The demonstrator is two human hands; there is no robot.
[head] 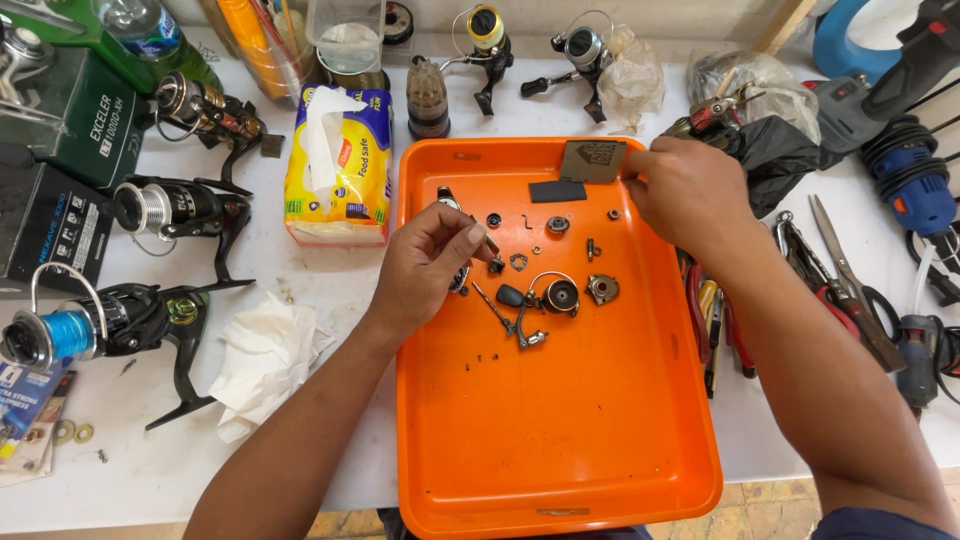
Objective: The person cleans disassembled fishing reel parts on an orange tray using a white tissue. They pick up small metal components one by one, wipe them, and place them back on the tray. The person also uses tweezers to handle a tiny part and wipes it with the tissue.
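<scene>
Orange tray (600, 460) w/ small reel parts (555, 295) on bench (330, 290); left hand (425, 270) pinches a small part, right hand (690, 190) at tray's far edge.

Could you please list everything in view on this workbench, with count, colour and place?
Rectangular orange plastic tray: one, table centre.
Small metal reel parts: many, dark and silver, upper tray.
Flat grey-brown card: one, tray's top edge.
Black spinning reels: three, left of tray; two more at the back.
Yellow-and-blue tissue pack: one, left of tray.
Crumpled white tissue: one, front left.
Pliers and scissors: several, right of tray.
Left hand: pinching a small part.
Right hand: touching the card.
</scene>
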